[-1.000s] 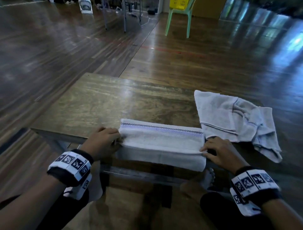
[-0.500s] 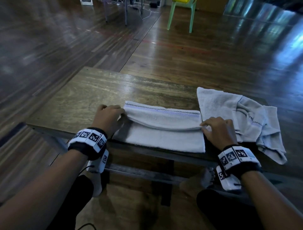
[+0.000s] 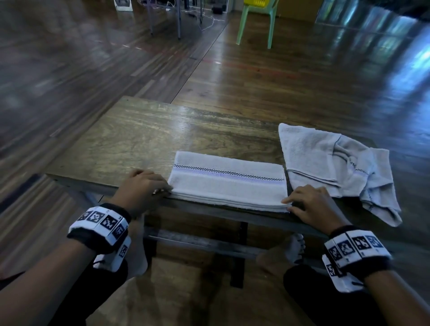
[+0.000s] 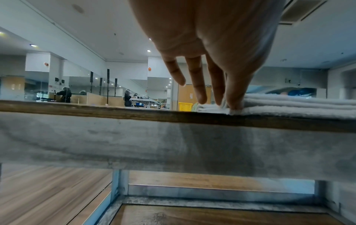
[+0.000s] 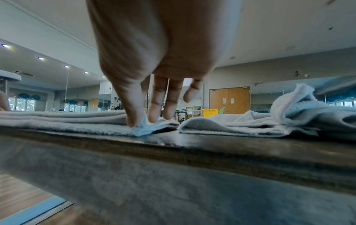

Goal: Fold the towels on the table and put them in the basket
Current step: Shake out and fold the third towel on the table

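1. A white towel with a checkered stripe (image 3: 226,180) lies folded into a long, layered band along the near edge of the table (image 3: 130,137); the wrist views show several stacked layers, so this folding looks well advanced, though a further fold across its length may be wanted before it is basket-sized.

2. The left hand (image 3: 142,187) sits at the band's left end; the left wrist view shows its thumb and fingertips (image 4: 234,105) closing on the near-left corner layers in a light pinching grip, the other fingers hanging straight.

3. The right hand (image 3: 310,204) mirrors it at the right end; thumb and forefinger nip the near-right corner, the cloth puckering between them in the right wrist view (image 5: 141,126), the remaining fingers loose.

4. A second, grey towel (image 3: 335,163) lies crumpled just beside the first on the right part of the table, one corner drooping over the edge; it appears untouched and wholly unfolded.

5. A yellow basket (image 3: 258,2) sits on a green chair (image 3: 253,25) well across the floor, presumably the one meant; whether anything is in it cannot be told from here.

6. By this reckoning: one towel mostly folded, one to fold, and both to be carried to the basket.
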Action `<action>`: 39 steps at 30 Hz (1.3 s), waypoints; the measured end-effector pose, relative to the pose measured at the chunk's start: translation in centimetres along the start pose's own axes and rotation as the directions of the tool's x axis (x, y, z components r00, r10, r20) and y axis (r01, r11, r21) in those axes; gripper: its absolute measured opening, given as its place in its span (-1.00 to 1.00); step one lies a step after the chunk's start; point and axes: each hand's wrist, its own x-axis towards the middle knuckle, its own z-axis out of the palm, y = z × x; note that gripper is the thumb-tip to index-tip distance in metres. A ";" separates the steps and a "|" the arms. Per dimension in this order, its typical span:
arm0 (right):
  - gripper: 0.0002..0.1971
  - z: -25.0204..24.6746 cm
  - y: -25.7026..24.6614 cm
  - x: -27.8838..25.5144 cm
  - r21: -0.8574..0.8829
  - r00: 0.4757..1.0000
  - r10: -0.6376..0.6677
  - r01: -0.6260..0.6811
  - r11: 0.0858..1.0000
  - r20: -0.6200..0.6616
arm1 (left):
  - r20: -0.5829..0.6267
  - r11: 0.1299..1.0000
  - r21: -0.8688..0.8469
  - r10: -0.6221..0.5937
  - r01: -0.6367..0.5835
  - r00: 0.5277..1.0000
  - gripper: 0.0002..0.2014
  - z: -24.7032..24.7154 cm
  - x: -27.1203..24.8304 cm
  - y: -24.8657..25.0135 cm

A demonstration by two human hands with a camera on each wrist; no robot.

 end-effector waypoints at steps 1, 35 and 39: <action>-0.80 0.0 0.0 0.0 0.010 1.000 0.000 -0.001 1.000 0.013 | -0.003 1.000 -0.009 0.001 -0.001 1.000 -0.66 0.0 0.1 0.1; -0.74 -7.3 -2.7 -2.5 0.786 0.988 0.152 -0.078 0.613 -0.020 | 0.006 0.559 -0.808 -0.308 0.186 0.951 -0.70 -7.7 -0.6 1.2; -0.80 -6.9 -2.7 -1.2 0.730 0.987 0.152 -0.135 0.670 0.042 | 0.153 0.614 -0.733 -0.271 0.294 0.950 -0.94 -6.9 -0.1 1.0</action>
